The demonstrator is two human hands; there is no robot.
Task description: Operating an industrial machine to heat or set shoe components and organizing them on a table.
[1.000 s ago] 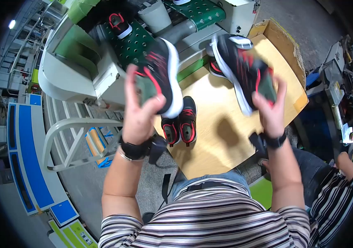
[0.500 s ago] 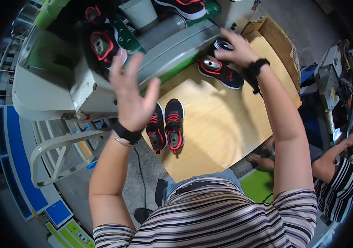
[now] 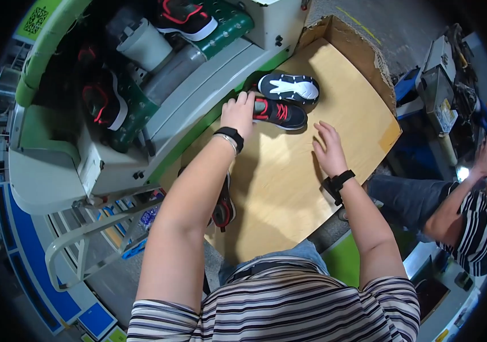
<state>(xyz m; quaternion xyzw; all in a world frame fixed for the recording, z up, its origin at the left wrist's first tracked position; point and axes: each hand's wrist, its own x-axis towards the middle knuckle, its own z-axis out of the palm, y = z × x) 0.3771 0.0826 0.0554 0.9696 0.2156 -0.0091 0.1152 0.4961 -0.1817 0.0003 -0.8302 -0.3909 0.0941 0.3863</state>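
Observation:
My left hand (image 3: pixel 238 115) is at the machine-side edge of the wooden board, its fingers curled at the heel of a black sneaker (image 3: pixel 282 113) with red laces that stands upright. Right behind that shoe, another sneaker (image 3: pixel 289 89) lies with its white and black sole up. My right hand (image 3: pixel 330 153) hovers over the board to the right of both shoes, fingers apart and holding nothing. At the near left, a black and red sneaker (image 3: pixel 224 208) shows only in part past my left forearm.
A grey and green machine (image 3: pixel 215 74) borders the board's far left side, with sneakers (image 3: pixel 189 20) on its green perforated supports. A cardboard box (image 3: pixel 363 57) rises behind the wooden board (image 3: pixel 289 188). A metal rail frame (image 3: pixel 78 239) stands at left. Another person (image 3: pixel 471 211) works at far right.
My left hand has come down and right from above the near-left shoes to the upright sneaker. My right hand has drawn back toward me, away from the shoes. The view has turned.

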